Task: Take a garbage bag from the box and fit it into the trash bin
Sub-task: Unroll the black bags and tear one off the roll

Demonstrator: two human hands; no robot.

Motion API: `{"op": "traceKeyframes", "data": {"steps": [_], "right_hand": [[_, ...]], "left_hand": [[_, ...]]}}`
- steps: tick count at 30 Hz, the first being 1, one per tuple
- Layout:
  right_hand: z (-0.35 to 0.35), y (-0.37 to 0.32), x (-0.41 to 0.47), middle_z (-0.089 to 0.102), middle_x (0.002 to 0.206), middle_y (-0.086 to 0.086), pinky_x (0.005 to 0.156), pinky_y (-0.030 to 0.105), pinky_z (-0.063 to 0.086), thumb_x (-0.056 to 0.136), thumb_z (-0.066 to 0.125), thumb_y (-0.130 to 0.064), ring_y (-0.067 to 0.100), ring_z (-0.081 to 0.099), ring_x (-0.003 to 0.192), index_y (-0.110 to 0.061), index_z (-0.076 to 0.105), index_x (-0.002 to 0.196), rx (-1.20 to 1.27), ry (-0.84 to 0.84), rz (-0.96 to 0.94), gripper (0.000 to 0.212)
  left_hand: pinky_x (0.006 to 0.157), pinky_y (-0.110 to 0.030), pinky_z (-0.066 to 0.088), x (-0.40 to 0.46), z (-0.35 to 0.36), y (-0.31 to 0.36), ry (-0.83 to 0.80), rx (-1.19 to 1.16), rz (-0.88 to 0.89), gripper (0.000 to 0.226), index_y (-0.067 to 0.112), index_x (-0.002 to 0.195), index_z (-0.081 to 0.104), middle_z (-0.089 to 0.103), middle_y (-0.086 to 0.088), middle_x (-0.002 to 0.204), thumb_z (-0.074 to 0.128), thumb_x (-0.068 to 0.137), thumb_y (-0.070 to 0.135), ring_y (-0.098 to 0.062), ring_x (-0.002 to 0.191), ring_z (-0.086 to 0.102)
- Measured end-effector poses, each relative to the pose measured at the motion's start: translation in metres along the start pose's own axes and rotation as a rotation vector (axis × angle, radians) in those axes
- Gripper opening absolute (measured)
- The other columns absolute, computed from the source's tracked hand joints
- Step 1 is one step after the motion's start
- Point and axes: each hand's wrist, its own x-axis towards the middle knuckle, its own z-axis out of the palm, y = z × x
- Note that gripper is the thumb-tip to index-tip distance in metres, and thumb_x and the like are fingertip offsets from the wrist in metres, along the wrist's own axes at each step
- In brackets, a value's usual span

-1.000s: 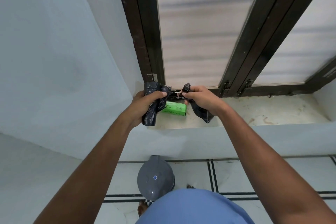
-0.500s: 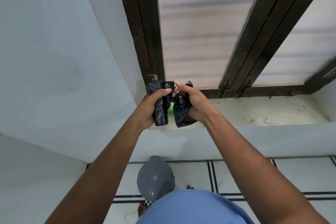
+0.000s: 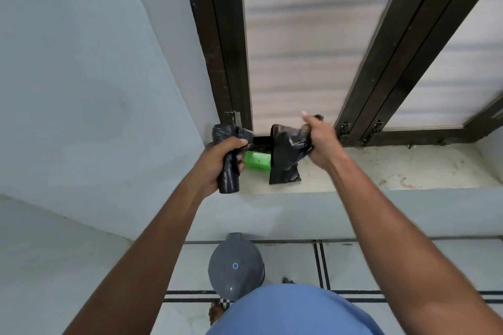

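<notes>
Right hand (image 3: pixel 321 144) clutches a crumpled black plastic garbage bag (image 3: pixel 285 160) over the stained sill (image 3: pixel 381 171); left hand (image 3: pixel 217 163) grips the black bag roll (image 3: pixel 230 160). Between them, the green box (image 3: pixel 257 161) is half hidden. Below stands the grey lidded trash bin (image 3: pixel 235 266), partly covered by a blue shirt (image 3: pixel 291 310).

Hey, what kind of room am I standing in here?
Probably a room in a home, by a window. A dark-framed window with frosted panes sits above a stained stone sill, and a grey lidded trash bin stands on the tiled floor below.
</notes>
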Motion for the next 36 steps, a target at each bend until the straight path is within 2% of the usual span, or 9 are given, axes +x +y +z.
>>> {"op": "traceKeyframes", "data": {"steps": [3, 6, 9, 12, 15, 18, 22, 28, 36], "right_hand": [[-0.003, -0.014, 0.002, 0.048, 0.068, -0.005, 0.051, 0.027, 0.047, 0.108, 0.067, -0.026, 0.012, 0.051, 0.051, -0.022, 0.05, 0.091, 0.068, -0.139, 0.032, 0.024], [0.012, -0.011, -0.008, 0.055, 0.086, 0.004, 0.06, 0.03, 0.048, 0.089, 0.068, -0.018, 0.018, 0.056, 0.068, -0.012, 0.057, 0.097, -0.124, -0.254, -0.026, 0.014], [0.005, -0.006, -0.004, 0.056, 0.109, 0.007, 0.075, 0.033, 0.052, 0.089, 0.067, -0.009, 0.023, 0.058, 0.094, -0.018, 0.058, 0.112, -0.508, -0.159, -0.218, 0.026], [-0.021, 0.003, 0.008, 0.048, 0.132, 0.005, 0.115, 0.044, 0.049, 0.091, 0.066, -0.017, 0.03, 0.05, 0.131, -0.037, 0.062, 0.136, -0.944, -0.025, -0.312, 0.05], [-0.039, 0.014, 0.013, 0.045, 0.163, 0.005, 0.128, 0.049, 0.039, 0.094, 0.078, -0.049, 0.028, 0.045, 0.151, -0.05, 0.042, 0.165, -0.77, -0.242, -0.202, 0.08], [-0.042, 0.026, 0.018, 0.03, 0.182, -0.001, 0.135, 0.053, 0.027, 0.107, 0.061, -0.053, 0.023, 0.03, 0.166, -0.031, 0.028, 0.177, -0.512, -0.317, -0.085, 0.08], [-0.059, 0.054, 0.029, 0.048, 0.166, 0.013, 0.126, 0.05, 0.04, 0.095, 0.073, -0.048, 0.035, 0.04, 0.157, -0.019, 0.048, 0.167, -1.028, 0.005, -0.101, 0.081], [-0.075, 0.124, 0.025, 0.034, 0.171, 0.012, 0.12, 0.053, 0.049, 0.095, 0.085, -0.051, 0.037, 0.039, 0.152, -0.036, 0.031, 0.173, -1.539, -0.13, -0.123, 0.096], [-0.093, 0.122, 0.037, 0.08, 0.113, 0.005, 0.088, 0.042, 0.064, 0.101, 0.081, -0.025, 0.027, 0.072, 0.099, -0.021, 0.083, 0.117, -1.418, -0.155, -0.198, 0.017]], "left_hand": [[0.07, -0.036, 0.051, 0.004, 0.007, -0.007, 0.049, 0.1, 0.026, 0.015, 0.01, 0.095, 0.073, 0.065, -0.006, 0.077, 0.082, 0.094, 0.023, -0.022, 0.065, 0.063], [0.078, -0.038, 0.059, 0.007, 0.029, -0.012, 0.102, 0.126, 0.032, 0.021, 0.008, 0.106, 0.078, 0.078, -0.003, 0.083, 0.083, 0.094, 0.024, -0.021, 0.074, 0.075], [0.093, -0.049, 0.065, 0.012, 0.026, -0.018, 0.115, 0.137, 0.026, 0.042, 0.008, 0.118, 0.081, 0.085, -0.009, 0.103, 0.089, 0.084, 0.031, -0.032, 0.098, 0.082], [0.101, -0.054, 0.065, 0.016, 0.021, -0.025, 0.142, 0.145, -0.007, 0.049, 0.008, 0.122, 0.08, 0.084, -0.017, 0.116, 0.09, 0.081, 0.033, -0.038, 0.109, 0.081], [0.089, -0.046, 0.066, 0.018, 0.018, -0.035, 0.158, 0.072, -0.041, 0.043, 0.005, 0.125, 0.079, 0.084, -0.019, 0.116, 0.087, 0.088, 0.026, -0.034, 0.1, 0.083], [0.072, -0.032, 0.058, 0.018, 0.021, -0.045, 0.207, 0.093, -0.067, 0.04, 0.006, 0.126, 0.078, 0.084, -0.003, 0.09, 0.085, 0.092, 0.026, -0.017, 0.075, 0.078], [0.07, -0.031, 0.055, 0.019, 0.022, -0.056, 0.256, 0.111, -0.083, 0.038, 0.006, 0.125, 0.079, 0.077, 0.004, 0.077, 0.084, 0.093, 0.027, -0.013, 0.067, 0.073], [0.059, -0.026, 0.052, 0.021, 0.027, -0.065, 0.279, 0.101, -0.098, 0.031, 0.005, 0.118, 0.079, 0.072, 0.004, 0.071, 0.084, 0.094, 0.024, -0.013, 0.059, 0.068], [0.065, -0.031, 0.051, 0.027, 0.027, -0.075, 0.295, 0.127, -0.102, 0.029, 0.011, 0.115, 0.079, 0.072, 0.004, 0.075, 0.084, 0.092, 0.027, -0.015, 0.064, 0.067]]}}
